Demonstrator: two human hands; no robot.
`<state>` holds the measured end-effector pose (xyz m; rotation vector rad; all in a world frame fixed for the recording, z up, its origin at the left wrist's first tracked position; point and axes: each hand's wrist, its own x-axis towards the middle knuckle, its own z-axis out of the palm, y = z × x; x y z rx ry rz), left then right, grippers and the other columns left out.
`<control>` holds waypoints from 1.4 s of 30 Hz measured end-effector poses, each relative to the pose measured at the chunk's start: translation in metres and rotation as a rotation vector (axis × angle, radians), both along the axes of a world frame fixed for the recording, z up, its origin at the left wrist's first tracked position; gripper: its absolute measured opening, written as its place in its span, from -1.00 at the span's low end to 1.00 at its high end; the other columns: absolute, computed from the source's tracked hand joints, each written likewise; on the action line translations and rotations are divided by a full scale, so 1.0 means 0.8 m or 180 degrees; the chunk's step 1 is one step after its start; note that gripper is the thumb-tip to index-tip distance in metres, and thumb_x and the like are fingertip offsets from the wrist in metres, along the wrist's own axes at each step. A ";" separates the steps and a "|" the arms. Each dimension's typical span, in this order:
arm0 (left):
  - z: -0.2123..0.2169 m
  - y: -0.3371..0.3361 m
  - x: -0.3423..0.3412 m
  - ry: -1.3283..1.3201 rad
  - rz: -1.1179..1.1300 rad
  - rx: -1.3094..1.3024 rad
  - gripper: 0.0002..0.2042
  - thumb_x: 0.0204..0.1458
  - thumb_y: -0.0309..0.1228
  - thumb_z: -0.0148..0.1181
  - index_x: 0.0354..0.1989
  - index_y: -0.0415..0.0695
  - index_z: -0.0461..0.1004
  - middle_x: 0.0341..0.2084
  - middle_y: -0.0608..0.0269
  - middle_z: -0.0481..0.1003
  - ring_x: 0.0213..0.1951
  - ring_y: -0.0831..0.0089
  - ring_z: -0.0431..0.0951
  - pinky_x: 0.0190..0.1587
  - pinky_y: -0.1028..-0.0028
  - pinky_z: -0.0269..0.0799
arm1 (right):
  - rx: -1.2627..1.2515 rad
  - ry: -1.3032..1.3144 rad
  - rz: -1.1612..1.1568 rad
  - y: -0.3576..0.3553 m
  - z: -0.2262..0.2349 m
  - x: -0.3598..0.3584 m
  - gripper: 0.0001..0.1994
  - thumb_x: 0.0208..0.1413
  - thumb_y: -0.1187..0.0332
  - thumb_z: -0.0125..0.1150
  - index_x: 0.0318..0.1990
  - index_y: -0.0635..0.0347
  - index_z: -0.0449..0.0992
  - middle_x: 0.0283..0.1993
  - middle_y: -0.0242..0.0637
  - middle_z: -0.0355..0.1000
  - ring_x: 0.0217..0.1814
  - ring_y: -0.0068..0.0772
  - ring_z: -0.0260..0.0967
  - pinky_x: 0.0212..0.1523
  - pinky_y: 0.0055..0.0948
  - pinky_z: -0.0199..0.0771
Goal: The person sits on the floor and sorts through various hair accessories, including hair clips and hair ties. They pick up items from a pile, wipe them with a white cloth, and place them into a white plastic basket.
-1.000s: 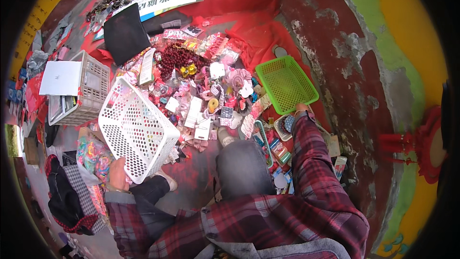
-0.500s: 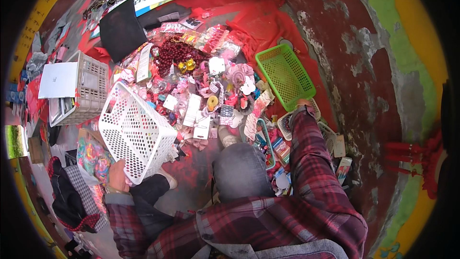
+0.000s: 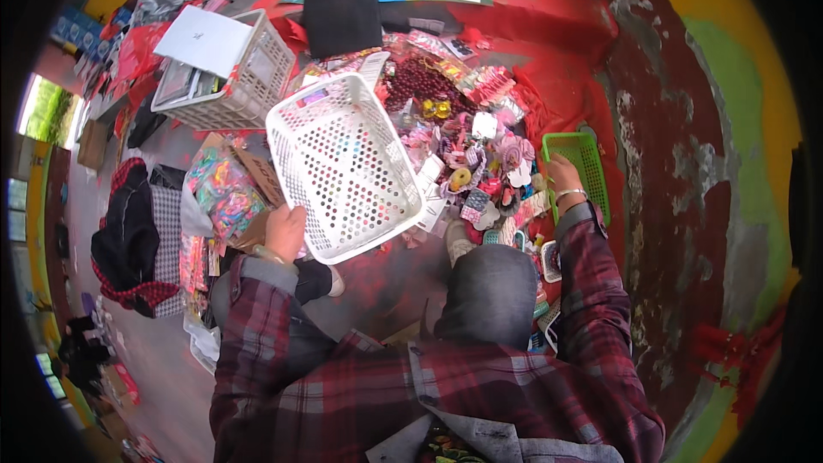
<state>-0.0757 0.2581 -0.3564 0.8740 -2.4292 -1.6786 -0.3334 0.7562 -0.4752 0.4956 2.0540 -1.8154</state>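
My left hand (image 3: 285,231) grips the near-left rim of a white perforated plastic basket (image 3: 347,176), held tilted so its inside shows, with nothing lying in it. To the right, my right hand (image 3: 563,175) is closed at the left rim of a green mesh basket (image 3: 590,159); its fingertips are partly hidden. Between the baskets lies a heap of hair accessories: pink scrunchies (image 3: 516,151), dark red beads (image 3: 416,81), yellow ornaments (image 3: 435,109) and carded pieces (image 3: 484,125). The white basket covers part of the heap's left side.
A pale crate (image 3: 273,69) with a white sheet on top stands at the upper left. Beside my left arm are a bag of colourful bands (image 3: 221,193) and a dark garment (image 3: 129,231). Small baskets (image 3: 550,261) sit under my right forearm, near a peeling wall (image 3: 660,163).
The view has turned left, shifting the scene rightward. My left hand has tipped the white basket so its inside faces up. My right hand has moved from the green basket's near end to its left rim.
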 end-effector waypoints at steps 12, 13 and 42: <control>0.042 0.030 0.029 0.0303 0.0147 -0.1002 -0.67 0.03 -0.28 -0.15 -0.41 -0.33 0.44 -0.55 -0.23 0.45 -0.40 -0.15 0.46 -0.32 0.05 0.31 | 0.1843 0.1646 0.3779 -0.315 0.208 0.105 -0.47 -0.10 0.03 0.16 -0.22 0.45 0.41 -0.21 0.17 0.41 -0.17 0.02 0.42 -0.15 -0.22 0.41; 0.029 0.022 0.038 0.0164 0.0134 -0.0921 -0.66 0.02 -0.27 -0.15 -0.43 -0.34 0.44 -0.56 -0.24 0.44 -0.40 -0.15 0.46 -0.32 0.05 0.31 | 0.2080 0.1890 0.3795 -0.326 0.195 0.110 -0.49 -0.12 0.05 0.16 -0.24 0.45 0.41 -0.21 0.20 0.40 -0.16 0.07 0.41 -0.14 -0.17 0.39; 0.065 -0.117 0.134 0.1591 0.1453 0.4243 -0.62 0.11 -0.08 -0.04 -0.18 -0.17 0.42 -0.32 0.19 0.47 -0.29 0.33 0.46 -0.40 0.45 0.39 | 0.3299 0.1187 0.5108 -0.320 -0.120 0.341 -0.71 -0.03 0.44 -0.03 -0.11 0.19 0.44 -0.22 -0.04 0.48 -0.14 -0.03 0.45 -0.14 -0.16 0.44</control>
